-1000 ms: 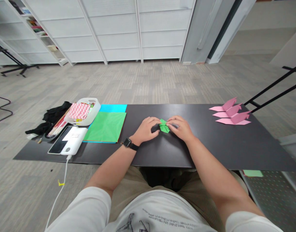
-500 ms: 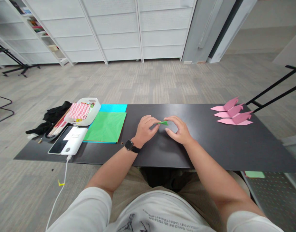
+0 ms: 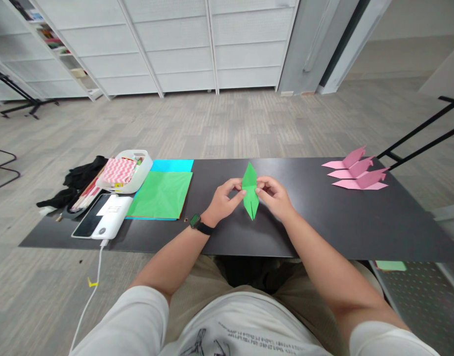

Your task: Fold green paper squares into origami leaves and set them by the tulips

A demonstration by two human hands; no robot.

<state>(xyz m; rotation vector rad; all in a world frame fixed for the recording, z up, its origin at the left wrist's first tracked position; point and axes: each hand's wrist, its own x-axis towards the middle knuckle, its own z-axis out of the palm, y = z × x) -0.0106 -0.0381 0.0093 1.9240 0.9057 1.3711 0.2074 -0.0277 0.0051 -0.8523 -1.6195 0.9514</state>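
A green sheet of origami paper (image 3: pixel 250 190), folded into a long diamond, stands between my two hands above the dark table. Its lower half shows a slit down the middle, and a crease crosses its width. On its left edge my left hand (image 3: pixel 226 198) is closed, with the thumb on the near face. My right hand (image 3: pixel 273 196) pinches the right edge between thumb and curled fingers. The fingertips behind the paper are partly hidden.
Three pink folded paper birds (image 3: pixel 356 170) sit at the table's right. On the left lie green paper sheets (image 3: pixel 163 193) over blue ones, a white container (image 3: pixel 140 175), a phone (image 3: pixel 91 217), a white power bank (image 3: pixel 113 217) with a cable, and black cloth (image 3: pixel 82 173).
The green paper has turned from nearly edge-on to showing its full diamond face. My right hand, apart from the paper or barely at its tip before, now grips its right edge.
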